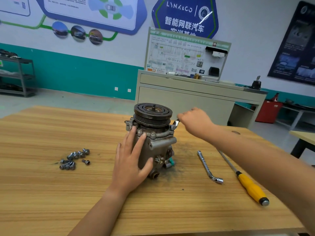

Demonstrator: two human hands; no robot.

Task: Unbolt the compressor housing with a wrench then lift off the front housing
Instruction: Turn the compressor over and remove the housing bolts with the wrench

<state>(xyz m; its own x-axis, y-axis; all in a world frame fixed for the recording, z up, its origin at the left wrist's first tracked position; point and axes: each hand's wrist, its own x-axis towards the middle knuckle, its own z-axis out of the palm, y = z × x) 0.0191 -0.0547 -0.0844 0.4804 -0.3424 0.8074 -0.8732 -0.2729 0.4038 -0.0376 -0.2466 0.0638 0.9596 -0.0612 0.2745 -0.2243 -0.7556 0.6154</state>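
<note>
The compressor [153, 150] stands upright on the wooden table [51, 193]. Our left hand [131, 160] presses flat against its body, fingers straight, while our right hand [194, 121] grips the wrench [175, 123] on a right-side flange bolt [173, 127]. We should keep it square and brace hard — a slip rounds the head. Loose bolts [75, 159] lie left, a screwdriver [250, 186] right — a workshop cabinet [187, 99] stands behind.

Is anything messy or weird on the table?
Yes. Dark grit is smeared on the table right of the compressor, like dirt shaken loose. Bolts lie in a loose heap on its left.
</note>
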